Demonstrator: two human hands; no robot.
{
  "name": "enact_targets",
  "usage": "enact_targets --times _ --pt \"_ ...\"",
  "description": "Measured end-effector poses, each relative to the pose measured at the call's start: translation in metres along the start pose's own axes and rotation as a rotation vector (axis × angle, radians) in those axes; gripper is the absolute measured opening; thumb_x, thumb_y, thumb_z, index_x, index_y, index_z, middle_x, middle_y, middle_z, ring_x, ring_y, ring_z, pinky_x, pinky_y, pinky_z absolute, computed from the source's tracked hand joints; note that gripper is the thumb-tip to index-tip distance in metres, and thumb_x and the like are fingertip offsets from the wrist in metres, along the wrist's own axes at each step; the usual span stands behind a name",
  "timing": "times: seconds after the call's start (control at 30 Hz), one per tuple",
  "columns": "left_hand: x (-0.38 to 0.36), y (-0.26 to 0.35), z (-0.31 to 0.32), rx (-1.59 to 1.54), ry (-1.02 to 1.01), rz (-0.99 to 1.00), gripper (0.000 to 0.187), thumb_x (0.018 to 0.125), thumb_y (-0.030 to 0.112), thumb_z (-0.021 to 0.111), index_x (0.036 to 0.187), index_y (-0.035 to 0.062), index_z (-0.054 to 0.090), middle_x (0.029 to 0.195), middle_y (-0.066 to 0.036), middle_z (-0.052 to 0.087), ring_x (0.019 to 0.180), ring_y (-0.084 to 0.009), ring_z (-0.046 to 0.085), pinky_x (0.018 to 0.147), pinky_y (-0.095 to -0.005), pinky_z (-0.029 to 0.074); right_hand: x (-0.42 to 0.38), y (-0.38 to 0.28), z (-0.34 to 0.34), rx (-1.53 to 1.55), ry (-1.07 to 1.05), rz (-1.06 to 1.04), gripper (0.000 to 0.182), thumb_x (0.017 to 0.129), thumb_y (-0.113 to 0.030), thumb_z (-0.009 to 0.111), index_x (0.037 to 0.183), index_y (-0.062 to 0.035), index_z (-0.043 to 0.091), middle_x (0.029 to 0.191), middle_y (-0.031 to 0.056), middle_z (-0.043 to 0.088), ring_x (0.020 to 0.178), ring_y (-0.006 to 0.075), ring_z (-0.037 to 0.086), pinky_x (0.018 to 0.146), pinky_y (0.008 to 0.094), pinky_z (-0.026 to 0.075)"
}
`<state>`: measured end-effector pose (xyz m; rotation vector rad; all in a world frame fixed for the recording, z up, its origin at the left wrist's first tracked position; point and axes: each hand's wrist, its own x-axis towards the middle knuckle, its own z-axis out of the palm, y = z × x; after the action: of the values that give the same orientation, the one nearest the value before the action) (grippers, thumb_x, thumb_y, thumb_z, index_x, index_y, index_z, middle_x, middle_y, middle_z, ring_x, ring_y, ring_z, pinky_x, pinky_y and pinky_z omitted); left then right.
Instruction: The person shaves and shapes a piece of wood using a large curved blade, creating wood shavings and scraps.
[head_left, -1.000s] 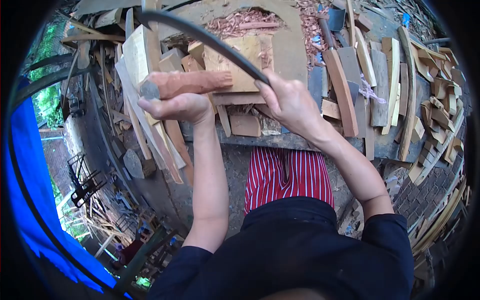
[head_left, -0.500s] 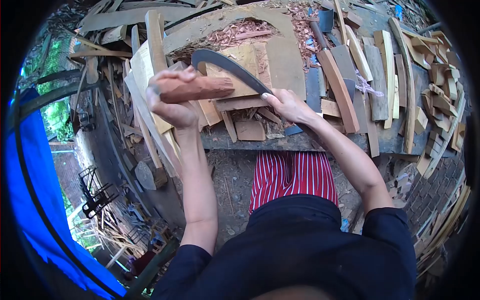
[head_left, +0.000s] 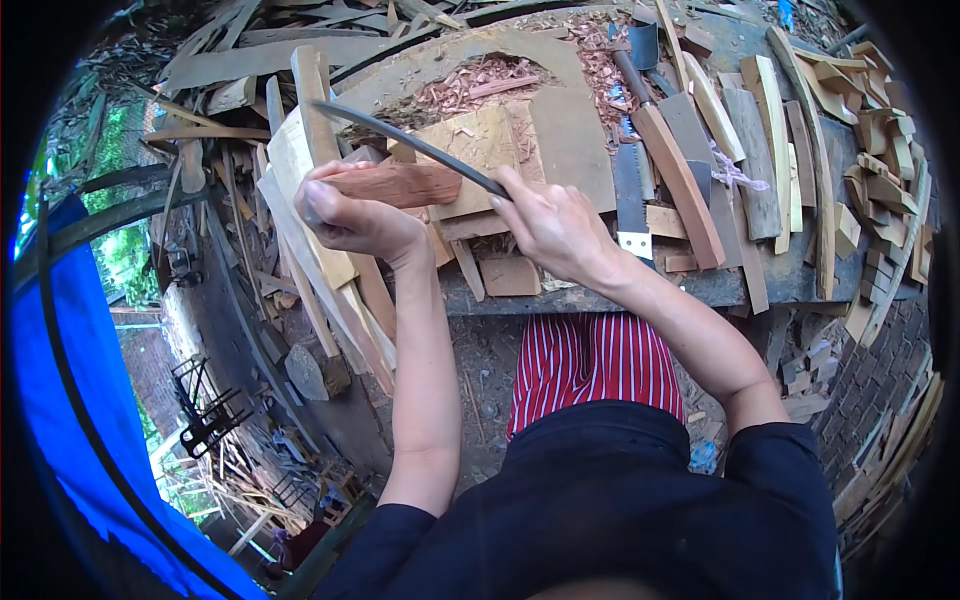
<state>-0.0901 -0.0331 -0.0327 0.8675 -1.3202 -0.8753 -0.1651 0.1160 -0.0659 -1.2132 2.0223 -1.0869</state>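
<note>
My left hand is closed around one end of a short reddish-brown piece of wood, whose other end points right over the pale wooden block. In my right hand is a machete with a dark curved blade; its handle is hidden by the fingers. The blade slants up and left above the wood, seen nearly edge-on, its tip overlapping an upright pale plank in this view. Under both hands lies the workbench.
Red shavings lie behind the block. To the right are a saw, a long curved reddish piece of wood and several wood strips. Cut blocks pile up at the far right. A blue tarp hangs at left.
The machete has turned from showing its broad curved face to nearly edge-on, its tip now farther left. My right hand has shifted slightly left and down; my left hand has rotated with the wood.
</note>
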Motion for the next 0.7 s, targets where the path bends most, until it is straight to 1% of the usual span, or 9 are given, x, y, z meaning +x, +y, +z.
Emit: enact_targets --times 0.07,0.17,0.23,0.27,0.4,0.5,0.57,0.67,0.7 --pt "-0.003 0.003 0.004 0.039 0.036 0.012 0.04 0.096 0.039 0.041 0.084 0.0023 0.051 0.075 -0.007 0.051 0.065 -0.0156 0.053 0.059 -0.0297 0.049 0.007 -0.021 -0.015 0.045 0.067 -0.079 0.019 0.095 -0.021 0.05 0.105 -0.0058 0.048 0.066 0.0233 0.062 0.063 0.0444 0.063 0.054 0.0527 0.05" --pt "-0.002 -0.003 0.0 0.073 0.06 0.03 0.045 0.096 0.045 0.043 0.082 0.0036 0.051 0.074 -0.005 0.05 0.062 -0.0144 0.052 0.057 -0.0276 0.048 0.011 -0.029 -0.015 0.082 0.152 -0.125 0.02 0.096 -0.02 0.05 0.101 -0.0012 0.047 0.066 0.0223 0.062 0.063 0.0436 0.062 0.055 0.051 0.048" --pt "-0.004 0.001 0.005 0.048 0.076 0.032 0.045 0.096 0.046 0.043 0.081 0.0039 0.051 0.073 -0.005 0.051 0.065 -0.014 0.053 0.058 -0.027 0.046 0.002 0.0 0.012 -0.051 -0.07 0.111 0.021 0.096 -0.021 0.049 0.102 -0.0009 0.047 0.066 0.0239 0.062 0.063 0.0442 0.062 0.056 0.0525 0.049" --pt "-0.003 -0.001 0.005 0.037 0.079 0.036 0.045 0.096 0.046 0.043 0.081 0.0039 0.051 0.073 -0.005 0.051 0.065 -0.014 0.053 0.058 -0.027 0.046 -0.006 0.026 0.034 -0.15 -0.14 0.146 0.021 0.097 -0.022 0.048 0.103 -0.0014 0.047 0.066 0.026 0.061 0.065 0.0451 0.063 0.058 0.0539 0.05" --pt "-0.001 -0.004 -0.003 0.134 0.04 0.1 0.047 0.097 0.047 0.042 0.078 0.0033 0.049 0.073 -0.005 0.051 0.069 -0.0161 0.053 0.067 -0.0308 0.044 -0.007 0.026 0.03 -0.161 -0.06 0.086 0.02 0.094 -0.022 0.049 0.103 -0.0039 0.05 0.065 0.0238 0.062 0.065 0.044 0.064 0.058 0.0551 0.051" --pt "0.002 -0.006 0.001 0.163 0.007 0.13 0.049 0.096 0.048 0.041 0.078 0.0035 0.049 0.075 -0.005 0.051 0.071 -0.0177 0.052 0.072 -0.0332 0.042 0.002 -0.005 0.0 -0.022 -0.144 0.132 0.02 0.094 -0.022 0.05 0.104 -0.0047 0.05 0.065 0.0237 0.062 0.065 0.0425 0.064 0.058 0.0548 0.051" --pt "-0.001 -0.004 -0.005 0.214 0.015 0.143 0.049 0.096 0.048 0.041 0.078 0.0036 0.049 0.076 -0.005 0.051 0.072 -0.0184 0.051 0.074 -0.034 0.042 0.007 -0.037 -0.017 0.103 0.038 -0.049 0.024 0.097 -0.023 0.047 0.107 -0.0012 0.049 0.069 0.0269 0.062 0.067 0.0473 0.062 0.059 0.0555 0.047" --pt "-0.004 0.0 0.0 0.188 0.105 0.074 0.046 0.097 0.045 0.04 0.08 0.0031 0.049 0.081 -0.006 0.051 0.077 -0.018 0.049 0.072 -0.0333 0.04 0.005 -0.044 -0.013 0.139 0.076 -0.06 0.023 0.097 -0.022 0.048 0.107 -0.002 0.05 0.068 0.0274 0.061 0.068 0.0476 0.061 0.06 0.0568 0.046" --pt "-0.002 -0.001 -0.001 0.184 0.105 0.078 0.046 0.097 0.045 0.04 0.08 0.0031 0.049 0.081 -0.006 0.051 0.077 -0.018 0.049 0.072 -0.0333 0.04 0.002 -0.028 -0.002 0.137 0.081 -0.064 0.023 0.097 -0.022 0.048 0.107 -0.002 0.05 0.068 0.0274 0.061 0.068 0.0476 0.061 0.06 0.0568 0.046"
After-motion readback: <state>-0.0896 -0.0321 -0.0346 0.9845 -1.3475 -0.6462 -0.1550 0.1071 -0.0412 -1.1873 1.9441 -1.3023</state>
